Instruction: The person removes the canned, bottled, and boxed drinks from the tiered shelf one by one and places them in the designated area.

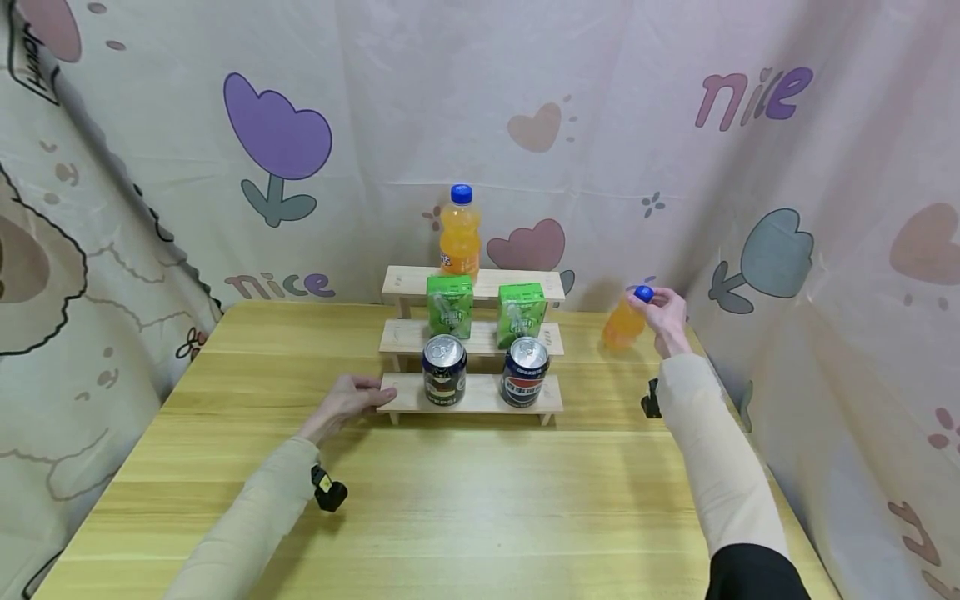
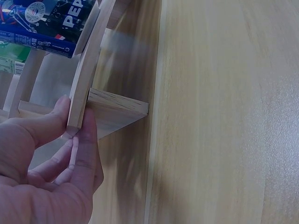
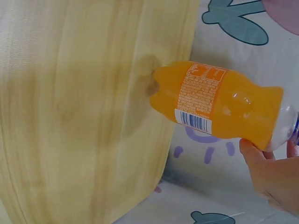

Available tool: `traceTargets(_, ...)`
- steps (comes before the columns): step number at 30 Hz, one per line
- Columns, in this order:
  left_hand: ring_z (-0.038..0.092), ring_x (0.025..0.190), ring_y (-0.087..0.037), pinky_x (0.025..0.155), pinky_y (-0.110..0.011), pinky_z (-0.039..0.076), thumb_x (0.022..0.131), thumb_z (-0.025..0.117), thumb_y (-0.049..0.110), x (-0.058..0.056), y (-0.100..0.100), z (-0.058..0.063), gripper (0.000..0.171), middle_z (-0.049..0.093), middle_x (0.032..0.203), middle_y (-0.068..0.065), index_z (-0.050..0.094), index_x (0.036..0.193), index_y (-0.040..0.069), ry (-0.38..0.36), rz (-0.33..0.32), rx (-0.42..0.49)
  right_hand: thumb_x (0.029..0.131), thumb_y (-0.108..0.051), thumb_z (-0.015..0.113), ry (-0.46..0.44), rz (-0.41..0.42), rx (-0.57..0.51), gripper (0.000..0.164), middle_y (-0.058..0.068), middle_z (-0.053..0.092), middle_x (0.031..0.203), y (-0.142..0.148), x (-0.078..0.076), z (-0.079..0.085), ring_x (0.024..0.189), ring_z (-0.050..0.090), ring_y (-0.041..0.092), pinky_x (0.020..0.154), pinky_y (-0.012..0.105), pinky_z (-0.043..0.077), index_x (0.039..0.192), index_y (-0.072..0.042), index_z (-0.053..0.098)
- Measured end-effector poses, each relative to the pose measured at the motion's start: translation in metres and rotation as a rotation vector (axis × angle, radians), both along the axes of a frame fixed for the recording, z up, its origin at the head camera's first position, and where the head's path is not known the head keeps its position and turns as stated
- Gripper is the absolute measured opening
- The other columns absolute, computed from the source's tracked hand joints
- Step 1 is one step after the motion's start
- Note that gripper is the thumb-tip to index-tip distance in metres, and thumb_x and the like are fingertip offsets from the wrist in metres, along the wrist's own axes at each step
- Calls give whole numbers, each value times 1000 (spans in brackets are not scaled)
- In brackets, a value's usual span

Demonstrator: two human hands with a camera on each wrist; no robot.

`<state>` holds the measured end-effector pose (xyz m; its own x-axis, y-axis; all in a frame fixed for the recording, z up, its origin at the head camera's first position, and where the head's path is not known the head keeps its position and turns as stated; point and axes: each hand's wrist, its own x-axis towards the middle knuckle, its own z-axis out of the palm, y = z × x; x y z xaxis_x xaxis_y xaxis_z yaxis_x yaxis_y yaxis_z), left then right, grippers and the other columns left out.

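Currently, L hand pinches the wooden rack's bottom tier at its L end; R hand grips orange btl nr its cap, tilted, R of rack, nr table's far R corner.

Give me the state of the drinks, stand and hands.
Held orange bottle: capped, tilted
Shelf orange bottle: capped, upright
Left green box: upright
Right green box: upright
Left can: upright
Right can: upright
Wooden stand: upright, loaded
Left hand: pinching the stand's bottom step
Right hand: holding the tilted bottle near its top
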<state>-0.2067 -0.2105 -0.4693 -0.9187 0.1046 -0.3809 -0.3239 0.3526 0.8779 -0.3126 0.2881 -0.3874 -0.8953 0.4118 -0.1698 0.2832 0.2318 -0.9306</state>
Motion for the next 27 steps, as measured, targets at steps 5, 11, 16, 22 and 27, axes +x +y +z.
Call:
traceTargets(5,67,87,-15,96,-40,59,94,71,23,0,0,-1,67,57,134,-34,42,140,-18,-3,-2,-17,94,-29,71,-12,23,18,65,8,52,131,2,1,-5,128,47,28,121,43,38,147,-4,43)
traceTargets(11,67,88,-15,96,-39,59,94,72,22,0,0,-1,68,55,136,-34,41,141,-18,-12,3,-10,96,-28,70,-9,38,18,65,15,49,144,2,3,-8,134,45,29,123,45,36,148,-3,41)
traceTargets(16,67,89,-14,96,-38,59,95,72,23,0,0,-1,68,55,136,-33,42,141,-17,-13,3,-12,96,-27,69,-5,35,18,62,12,51,139,3,3,-11,133,47,29,122,44,38,147,-3,42)
traceTargets(22,67,92,-17,96,-40,59,94,72,23,-1,-1,-1,67,56,135,-33,43,140,-17,-15,1,-26,97,-29,67,5,51,38,61,13,49,139,4,5,-12,133,45,30,122,45,38,147,-2,43)
traceTargets(27,67,89,-15,92,-35,60,93,73,23,-2,-1,-1,67,59,132,-32,44,139,-16,-14,4,-26,98,-29,66,1,63,43,62,18,45,145,5,6,-13,135,43,33,123,47,37,147,-1,42)
